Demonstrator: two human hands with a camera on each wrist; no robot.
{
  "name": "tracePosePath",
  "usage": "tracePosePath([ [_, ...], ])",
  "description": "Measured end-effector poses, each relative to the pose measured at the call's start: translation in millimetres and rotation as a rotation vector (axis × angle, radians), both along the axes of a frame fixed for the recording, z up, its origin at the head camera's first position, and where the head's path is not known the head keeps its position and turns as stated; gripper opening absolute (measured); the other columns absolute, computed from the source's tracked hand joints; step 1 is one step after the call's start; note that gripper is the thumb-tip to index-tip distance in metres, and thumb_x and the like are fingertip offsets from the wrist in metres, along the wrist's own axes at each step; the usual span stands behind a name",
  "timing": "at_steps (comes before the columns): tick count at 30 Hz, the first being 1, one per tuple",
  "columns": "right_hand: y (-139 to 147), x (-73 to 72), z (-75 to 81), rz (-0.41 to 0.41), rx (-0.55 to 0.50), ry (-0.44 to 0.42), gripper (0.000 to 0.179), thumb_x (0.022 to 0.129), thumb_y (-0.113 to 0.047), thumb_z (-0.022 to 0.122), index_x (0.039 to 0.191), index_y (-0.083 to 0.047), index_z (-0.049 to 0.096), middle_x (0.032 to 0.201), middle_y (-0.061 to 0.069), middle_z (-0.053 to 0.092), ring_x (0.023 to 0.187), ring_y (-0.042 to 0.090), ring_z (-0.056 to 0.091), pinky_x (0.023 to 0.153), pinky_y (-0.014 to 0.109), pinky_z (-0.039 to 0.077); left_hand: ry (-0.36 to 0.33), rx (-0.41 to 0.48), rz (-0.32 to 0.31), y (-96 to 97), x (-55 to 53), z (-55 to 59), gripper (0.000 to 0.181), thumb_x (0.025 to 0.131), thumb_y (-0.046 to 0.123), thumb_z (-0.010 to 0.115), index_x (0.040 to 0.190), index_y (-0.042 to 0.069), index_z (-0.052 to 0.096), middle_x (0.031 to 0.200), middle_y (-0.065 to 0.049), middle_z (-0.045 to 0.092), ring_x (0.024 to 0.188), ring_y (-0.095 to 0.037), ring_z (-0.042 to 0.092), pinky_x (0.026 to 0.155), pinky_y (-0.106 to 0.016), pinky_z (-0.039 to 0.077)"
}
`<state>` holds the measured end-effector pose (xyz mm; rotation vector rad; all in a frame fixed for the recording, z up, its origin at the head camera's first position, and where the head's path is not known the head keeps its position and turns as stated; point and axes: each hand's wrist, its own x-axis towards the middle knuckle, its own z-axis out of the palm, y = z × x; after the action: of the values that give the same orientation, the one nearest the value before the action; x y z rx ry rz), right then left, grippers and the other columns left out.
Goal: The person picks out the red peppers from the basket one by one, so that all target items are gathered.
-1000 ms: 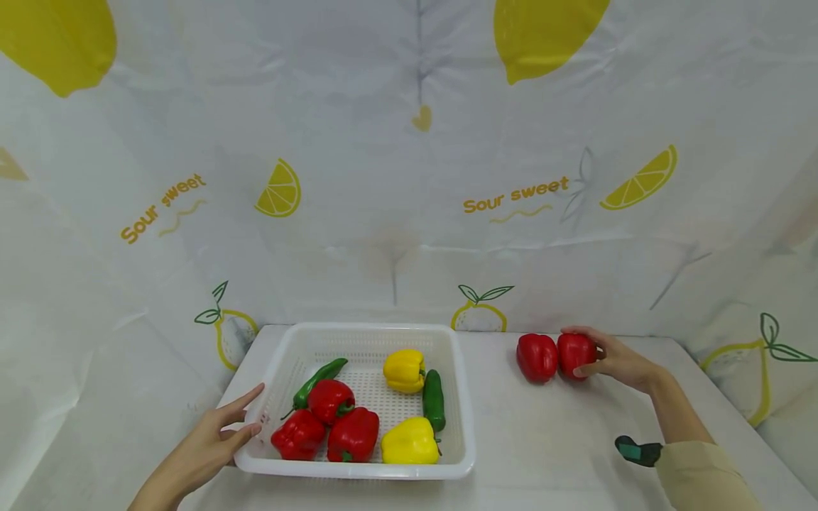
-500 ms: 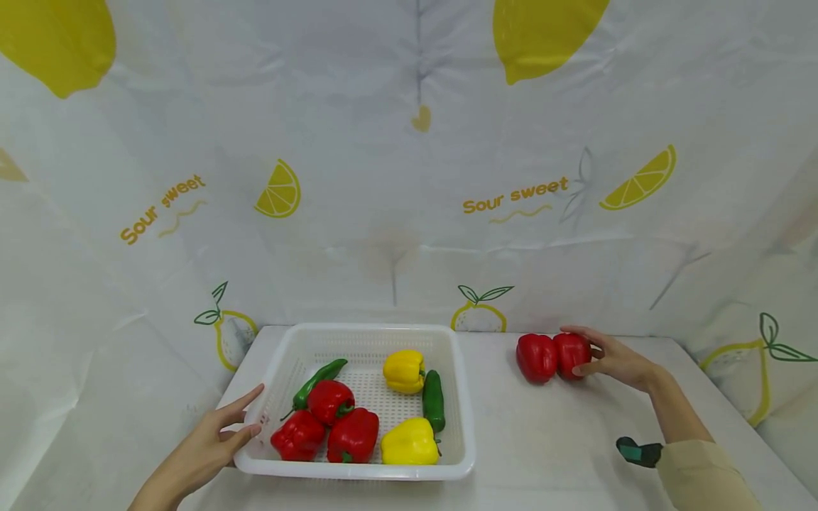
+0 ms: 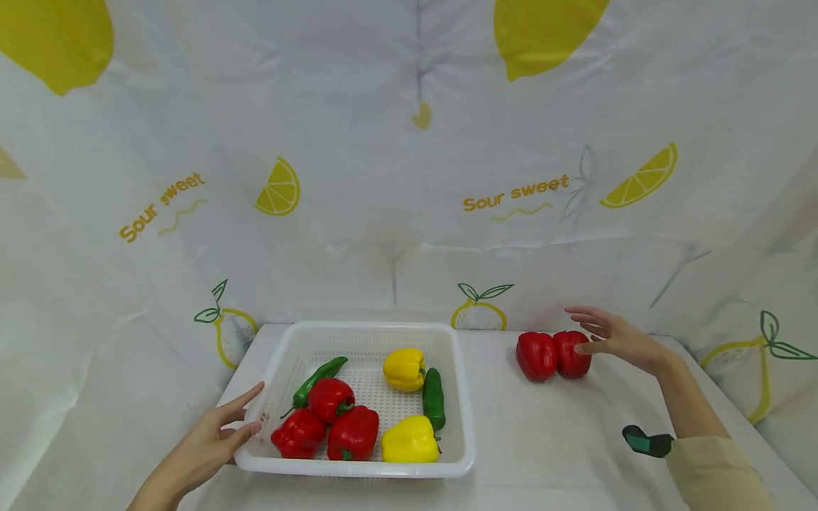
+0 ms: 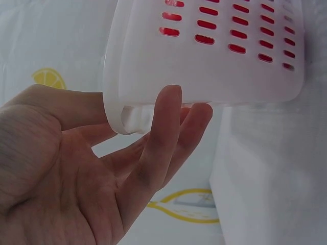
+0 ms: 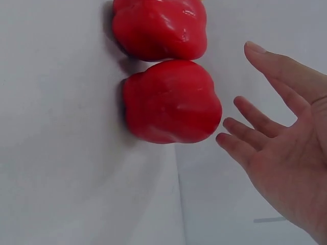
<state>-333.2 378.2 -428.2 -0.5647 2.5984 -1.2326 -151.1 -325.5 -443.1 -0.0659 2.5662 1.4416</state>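
My left hand grips the near left corner of a white plastic basket. In the left wrist view, fingers curl against its outer wall beneath the rim. Two red bell peppers stand side by side on the table at the right, the left one touching the right one. Just above and to the right of the latter hovers my right hand, fingers spread and holding nothing. The right wrist view shows a gap between the fingertips and the nearer bell pepper.
Inside the basket lie several red and yellow bell peppers, including a red one and a yellow one, plus a long green chili and a dark green pepper. A lemon-print sheet hangs behind the white table.
The right red bell pepper shifted left until it met the other one. My right hand then let go of it and rose slightly. My left hand stayed at the basket.
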Motion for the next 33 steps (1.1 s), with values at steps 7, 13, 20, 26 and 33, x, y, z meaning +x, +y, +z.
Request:
tracePosePath([
  [7, -13.8, 3.2, 13.9, 0.036, 0.01, 0.004, 0.085, 0.096, -0.022, 0.078, 0.165, 0.0, 0.033, 0.17, 0.037, 0.031, 0.153, 0.068, 0.03, 0.103, 0.069, 0.059, -0.001, 0.02, 0.002, -0.2, 0.3, -0.7, 0.078, 0.104, 0.015, 0.072, 0.17, 0.006, 0.032, 0.149, -0.046, 0.047, 0.109, -0.034, 0.076, 0.069, -0.04, 0.07],
  [13, -34.0, 6.5, 26.6, 0.054, 0.025, 0.025, 0.084, 0.093, -0.024, 0.08, 0.164, -0.006, 0.038, 0.169, 0.034, 0.035, 0.151, 0.065, 0.037, 0.099, 0.06, 0.064, 0.001, 0.021, 0.001, 0.0, 0.7, -0.4, 0.077, 0.104, 0.015, 0.072, 0.17, 0.005, 0.033, 0.147, -0.045, 0.049, 0.109, -0.034, 0.076, 0.068, -0.04, 0.069],
  [20, -57.7, 7.2, 37.4, 0.101, 0.018, 0.064, 0.076, 0.095, -0.025, 0.079, 0.161, -0.012, 0.043, 0.167, 0.032, 0.04, 0.148, 0.061, 0.045, 0.097, 0.055, 0.066, 0.008, 0.029, -0.005, 0.2, 1.0, -0.3, 0.077, 0.104, 0.014, 0.072, 0.17, 0.005, 0.032, 0.147, -0.047, 0.048, 0.109, -0.034, 0.076, 0.067, -0.039, 0.069],
  [26, -77.2, 7.4, 45.0, 0.149, 0.011, 0.128, 0.072, 0.097, -0.021, 0.079, 0.16, -0.011, 0.046, 0.165, 0.028, 0.045, 0.146, 0.058, 0.05, 0.099, 0.044, 0.067, 0.017, 0.037, -0.026, -0.8, 1.4, -1.1, 0.077, 0.104, 0.014, 0.072, 0.169, 0.003, 0.032, 0.145, -0.047, 0.049, 0.109, -0.035, 0.077, 0.067, -0.039, 0.069],
  [33, -108.3, 12.0, 60.0, 0.208, -0.026, 0.148, 0.067, 0.097, -0.02, 0.079, 0.157, -0.014, 0.051, 0.161, 0.02, 0.053, 0.145, 0.054, 0.054, 0.105, 0.04, 0.064, 0.022, 0.04, -0.04, -2.7, 1.9, -1.1, 0.077, 0.105, 0.016, 0.071, 0.169, 0.003, 0.03, 0.146, -0.048, 0.048, 0.11, -0.036, 0.076, 0.067, -0.039, 0.069],
])
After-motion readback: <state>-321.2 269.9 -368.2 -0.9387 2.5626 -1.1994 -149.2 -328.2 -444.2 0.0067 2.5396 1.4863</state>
